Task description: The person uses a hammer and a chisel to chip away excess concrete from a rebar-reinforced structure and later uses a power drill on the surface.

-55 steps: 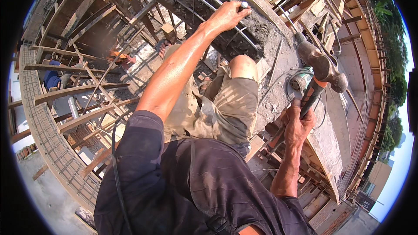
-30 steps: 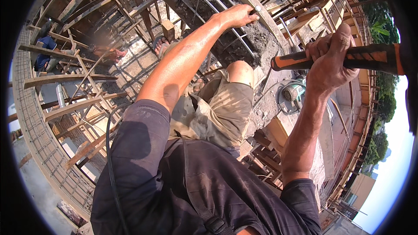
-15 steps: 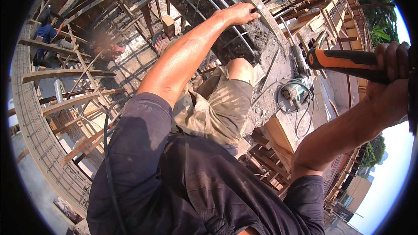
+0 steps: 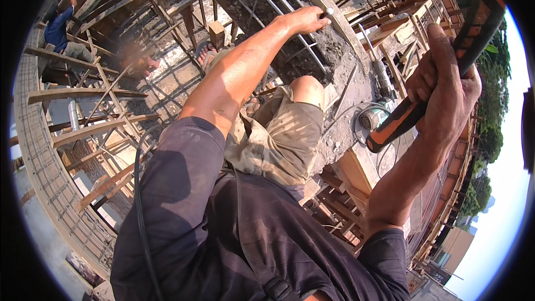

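My left hand (image 4: 304, 20) is closed round a steel chisel (image 4: 330, 11); only its bright round end shows past the fingers, at the concrete edge. Below that hand, steel rebar (image 4: 304, 42) lies in a trough of rough, broken concrete. On the right, my raised right hand (image 4: 443, 86) grips a hammer (image 4: 398, 125) by its black and orange handle. The handle slants from lower left to upper right, and the hammer's head is hard to make out in the dark rim of the picture.
A green and grey power tool (image 4: 374, 117) with a coiled cable rests on the concrete by my knee. Timber props and beams (image 4: 89, 96) surround a gap on the left, where a person in blue (image 4: 57, 33) is. A rebar-covered beam (image 4: 50, 173) curves along the left rim.
My right hand has swung inward from the right rim, and the hammer has turned from level to steeply slanted. The left hand stays nearly in place. The person in blue has raised an arm.
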Demonstrator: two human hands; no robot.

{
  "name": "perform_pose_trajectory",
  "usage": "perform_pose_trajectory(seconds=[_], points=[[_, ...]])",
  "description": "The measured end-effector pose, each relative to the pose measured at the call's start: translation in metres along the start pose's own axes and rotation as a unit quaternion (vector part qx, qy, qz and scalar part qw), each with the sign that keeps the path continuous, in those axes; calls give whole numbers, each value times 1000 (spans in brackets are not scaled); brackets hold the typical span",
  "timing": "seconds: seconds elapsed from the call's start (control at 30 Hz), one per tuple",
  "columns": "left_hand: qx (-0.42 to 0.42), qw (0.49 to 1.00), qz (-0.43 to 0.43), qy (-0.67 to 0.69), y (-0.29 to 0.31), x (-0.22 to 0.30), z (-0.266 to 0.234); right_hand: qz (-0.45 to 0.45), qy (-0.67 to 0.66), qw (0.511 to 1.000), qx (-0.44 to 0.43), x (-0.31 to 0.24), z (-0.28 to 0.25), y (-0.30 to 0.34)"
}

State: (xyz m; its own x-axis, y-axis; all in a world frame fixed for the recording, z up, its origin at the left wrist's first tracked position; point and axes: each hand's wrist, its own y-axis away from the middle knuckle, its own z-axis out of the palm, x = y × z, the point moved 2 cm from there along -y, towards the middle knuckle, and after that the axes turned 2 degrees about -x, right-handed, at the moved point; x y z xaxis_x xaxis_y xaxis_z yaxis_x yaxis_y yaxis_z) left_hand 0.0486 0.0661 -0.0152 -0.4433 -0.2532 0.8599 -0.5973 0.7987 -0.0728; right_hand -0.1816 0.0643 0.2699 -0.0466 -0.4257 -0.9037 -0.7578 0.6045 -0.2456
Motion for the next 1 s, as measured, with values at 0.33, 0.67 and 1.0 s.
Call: perform_pose_trajectory(seconds=[0.33,0.67,1.0], points=[[-59,998,-36,-1,-3,15,4,158,333,908,-199,162,10,-5],[-24,1000,-5,-6,-5,-16,3,-178,-26,980,83,-51,-49,-26],[-11,1000,-19,12,-4,-14,11,256,194,929,-185,160,26,14]])
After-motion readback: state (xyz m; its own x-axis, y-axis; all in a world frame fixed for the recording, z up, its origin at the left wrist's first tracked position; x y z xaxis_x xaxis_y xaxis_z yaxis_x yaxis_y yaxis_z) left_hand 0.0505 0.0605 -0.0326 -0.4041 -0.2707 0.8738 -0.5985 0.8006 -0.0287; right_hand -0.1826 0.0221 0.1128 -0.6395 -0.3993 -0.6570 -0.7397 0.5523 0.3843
